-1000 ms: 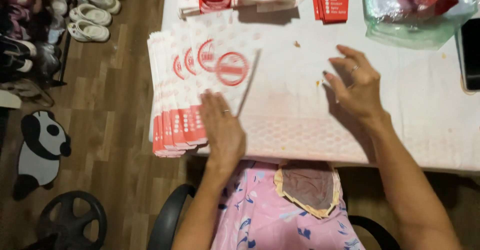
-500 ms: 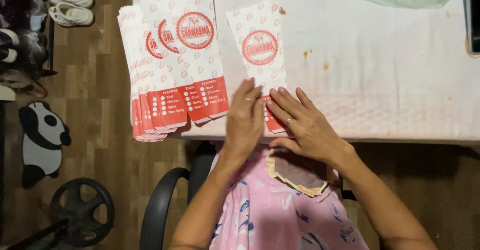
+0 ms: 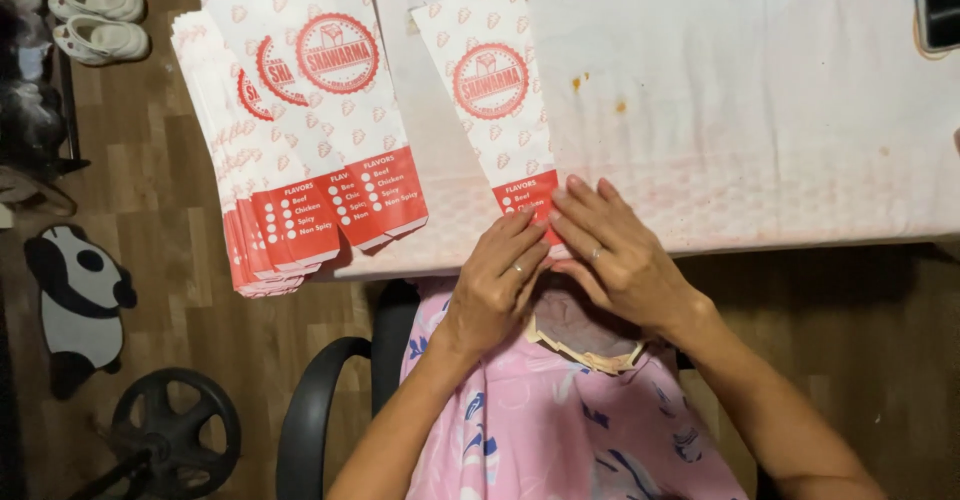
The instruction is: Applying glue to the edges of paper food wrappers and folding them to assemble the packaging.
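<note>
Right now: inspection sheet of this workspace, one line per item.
Surface: white cloth-covered table, a few small orange stains.
Job's things: single white-and-red printed paper sleeve lying flat near the table edge; fanned stack of matching paper sleeves to its left, overhanging the edge.
Clutter: dark phone-like slab at the far right corner.
Fingers: left hand and right hand both press fingertips on the single sleeve's red bottom end.
Cables: nothing seen.
Surroundings: wooden floor; black chair armrest; panda-shaped mat; black weight plate; pale shoes.
</note>
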